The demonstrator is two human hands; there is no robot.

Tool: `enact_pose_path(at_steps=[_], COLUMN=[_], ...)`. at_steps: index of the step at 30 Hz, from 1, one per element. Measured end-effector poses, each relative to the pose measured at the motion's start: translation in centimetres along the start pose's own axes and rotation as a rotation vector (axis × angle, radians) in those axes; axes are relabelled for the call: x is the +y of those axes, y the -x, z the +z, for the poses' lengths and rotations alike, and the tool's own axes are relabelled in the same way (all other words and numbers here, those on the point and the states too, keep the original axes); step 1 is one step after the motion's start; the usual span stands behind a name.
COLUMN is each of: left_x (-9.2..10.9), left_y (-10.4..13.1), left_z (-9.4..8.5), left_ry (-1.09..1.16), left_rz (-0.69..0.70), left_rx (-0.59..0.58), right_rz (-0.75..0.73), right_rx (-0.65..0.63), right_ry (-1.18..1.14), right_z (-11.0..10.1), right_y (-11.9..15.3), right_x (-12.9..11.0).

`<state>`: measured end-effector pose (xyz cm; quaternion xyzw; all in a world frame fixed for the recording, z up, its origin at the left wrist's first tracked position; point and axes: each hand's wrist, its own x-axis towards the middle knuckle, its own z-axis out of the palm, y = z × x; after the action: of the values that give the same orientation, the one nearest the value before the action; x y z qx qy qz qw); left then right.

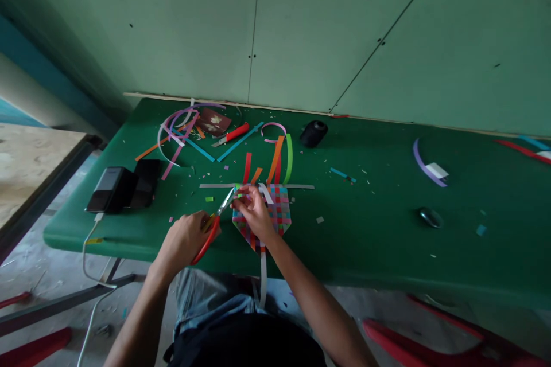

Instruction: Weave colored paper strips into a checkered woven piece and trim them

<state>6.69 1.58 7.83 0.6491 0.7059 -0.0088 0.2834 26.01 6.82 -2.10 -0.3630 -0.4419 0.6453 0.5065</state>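
Note:
My left hand (186, 241) is closed round the handles of a pair of scissors (212, 230) with red and yellow grips. Their blades point up and right, reaching the upper left corner of a woven piece of coloured paper strips (282, 206). Over that corner my right hand (255, 212) pinches with thumb and forefinger; what lies between the fingertips is too small to make out. Orange, red and green strip ends (276, 160) stick out from the woven piece's top edge. A pale strip (263, 275) hangs from its pointed bottom over the table's front edge.
Loose strips (174, 126) and a red utility knife (235, 134) lie at the back left. Near the left end is a power bank (109, 186) with a white cable (84, 252). A dark rounded object (314, 133) stands behind; a dark oval object (430, 217) lies right. Paper scraps dot the green table.

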Motion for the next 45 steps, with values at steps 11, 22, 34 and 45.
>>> enact_pose_path(at_steps=[11,22,34,45], left_x=[0.6,1.0,0.8,0.5], left_y=[1.0,1.3,1.2,1.5], left_z=[0.8,0.2,0.3,0.0], left_ry=[-0.152,-0.209,-0.202,-0.141], left_rz=[-0.032,-0.011,-0.043,-0.019], left_rx=[0.034,0.019,-0.006,-0.022], right_rz=[0.035,0.059,0.049,0.052], right_rx=[0.076,0.052,0.042,0.031], right_ry=[-0.07,-0.062,-0.011,-0.009], right_z=[-0.2,-0.1,-0.1,-0.1], right_y=[-0.2,-0.3,-0.2,-0.1], right_x=[0.8,0.4,0.4,0.2])
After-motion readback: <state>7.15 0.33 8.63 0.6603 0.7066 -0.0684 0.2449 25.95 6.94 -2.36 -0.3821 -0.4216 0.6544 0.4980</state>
